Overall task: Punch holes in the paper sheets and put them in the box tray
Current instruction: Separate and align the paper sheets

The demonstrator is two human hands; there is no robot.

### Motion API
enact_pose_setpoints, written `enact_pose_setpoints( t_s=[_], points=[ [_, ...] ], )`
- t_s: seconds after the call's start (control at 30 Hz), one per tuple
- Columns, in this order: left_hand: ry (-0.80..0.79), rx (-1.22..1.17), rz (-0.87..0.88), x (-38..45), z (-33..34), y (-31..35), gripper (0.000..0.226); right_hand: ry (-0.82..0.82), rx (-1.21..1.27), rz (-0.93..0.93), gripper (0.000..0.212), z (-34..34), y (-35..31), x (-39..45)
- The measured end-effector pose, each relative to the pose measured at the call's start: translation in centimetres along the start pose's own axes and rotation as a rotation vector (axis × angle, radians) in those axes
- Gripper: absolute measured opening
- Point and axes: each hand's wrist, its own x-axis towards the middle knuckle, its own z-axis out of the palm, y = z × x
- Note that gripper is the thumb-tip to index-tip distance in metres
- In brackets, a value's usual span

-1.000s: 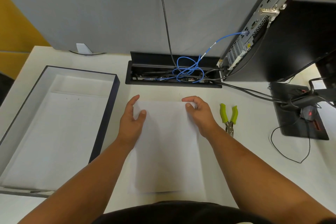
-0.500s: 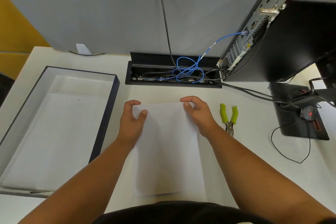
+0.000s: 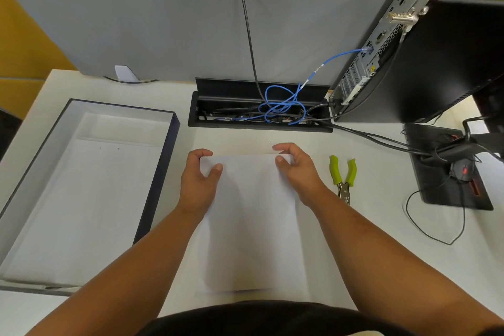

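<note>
A white paper sheet (image 3: 251, 221) lies on top of a stack on the desk in front of me. My left hand (image 3: 199, 183) pinches its far left corner, thumb on top. My right hand (image 3: 297, 172) pinches its far right corner the same way. The sheet's far edge is slightly raised off the stack. A dark-walled box tray (image 3: 161, 180) stands to the left, with a punched white sheet (image 3: 81, 199) lying inside. A green-handled hole punch plier (image 3: 343, 176) rests on the desk just right of my right hand.
An open cable well (image 3: 259, 112) with blue and black cables sits beyond the paper. A black computer tower (image 3: 425, 49) stands at the back right, and a monitor base (image 3: 447, 166) with cables lies at the right. A grey partition (image 3: 163, 16) closes off the back.
Both hands have curled their fingers round the sheet's far corners and drawn the far edge slightly toward me and up.
</note>
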Motion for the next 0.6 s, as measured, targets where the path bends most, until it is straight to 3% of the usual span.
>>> enact_pose_setpoints(
  t_s=[0.13,0.33,0.47,0.53,0.6],
  points=[
    [0.015,-0.005,-0.004,0.0,-0.2,-0.3,0.030,-0.016,0.094,0.118,0.045,-0.1,0.4,-0.4],
    [-0.016,0.014,-0.005,0.0,-0.3,-0.3,0.029,-0.016,-0.002,0.136,0.031,0.3,0.7,-0.8],
    [-0.057,0.047,-0.008,-0.1,-0.1,-0.3,0.028,0.004,-0.356,-0.048,0.048,0.8,0.5,-0.5],
    [-0.075,0.058,0.004,-0.4,0.2,-0.2,0.027,0.011,-0.711,-0.287,0.044,1.4,0.5,-0.2],
    [-0.091,0.063,0.034,-0.7,0.6,-0.1,0.027,-0.048,-0.914,-0.410,0.033,2.2,0.2,-0.1]
  ],
)
